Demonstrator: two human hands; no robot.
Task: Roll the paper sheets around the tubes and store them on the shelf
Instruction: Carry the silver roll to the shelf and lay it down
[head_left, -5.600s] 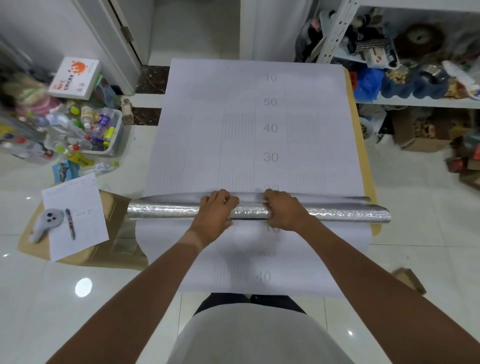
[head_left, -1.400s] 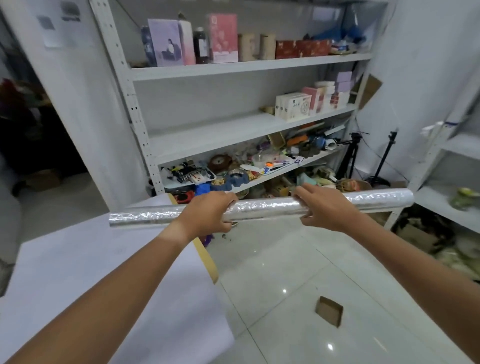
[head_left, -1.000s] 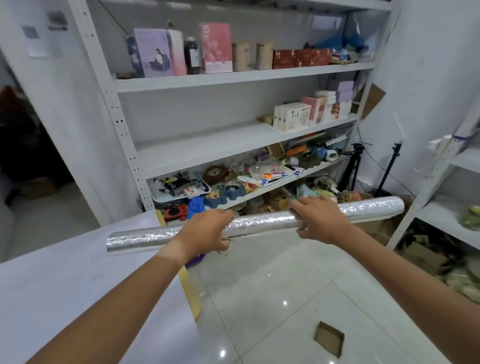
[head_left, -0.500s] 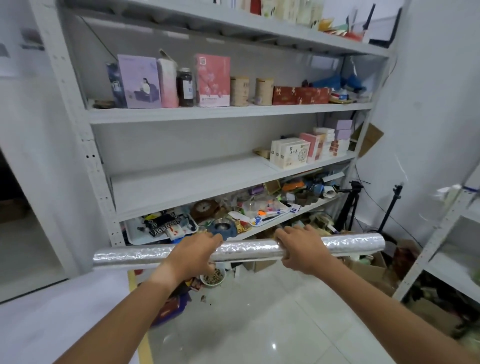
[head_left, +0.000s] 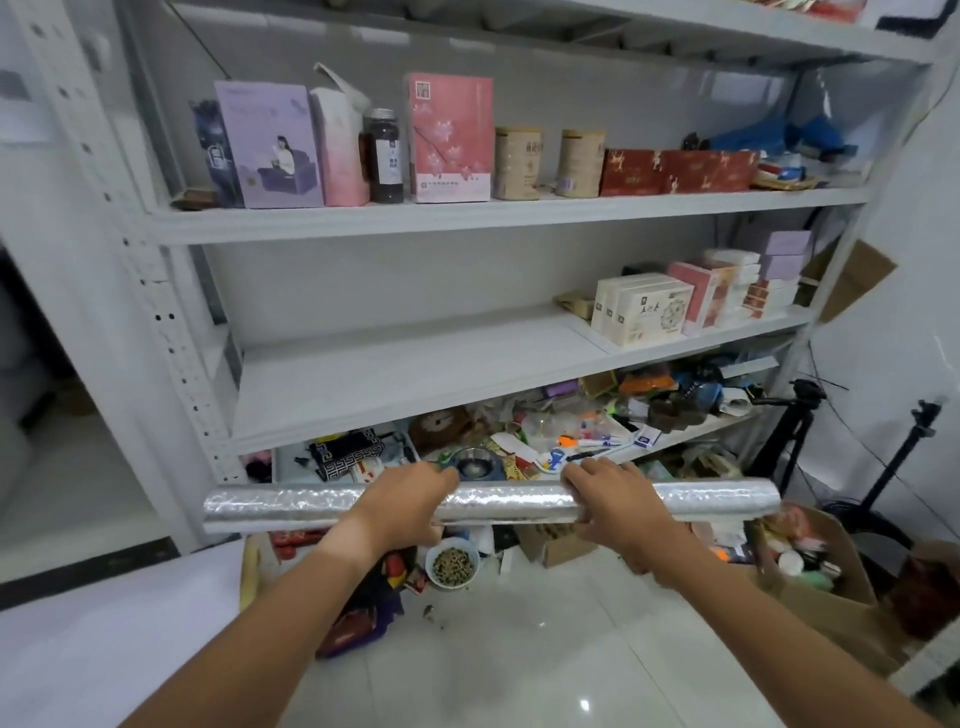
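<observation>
A long silver foil-covered tube (head_left: 509, 503) lies level in the air in front of the white metal shelf (head_left: 395, 374). My left hand (head_left: 402, 506) grips it left of its middle, and my right hand (head_left: 615, 506) grips it right of its middle, fingers curled over the top. The tube hangs just below the front edge of the middle shelf board, whose left part is bare. A corner of the white paper sheet (head_left: 104, 639) on the table shows at the lower left.
Boxes, cans and a bottle (head_left: 384, 156) line the upper board. Stacked boxes (head_left: 644, 309) fill the right of the middle board. The low board holds clutter. A bowl of pellets (head_left: 453, 562), a cardboard box (head_left: 810, 566) and tripod stands (head_left: 904, 457) sit on the floor.
I have lifted the tube off the paper on the table, turned right to the shelf and moved closer to it. Both hands kept their grip throughout.
</observation>
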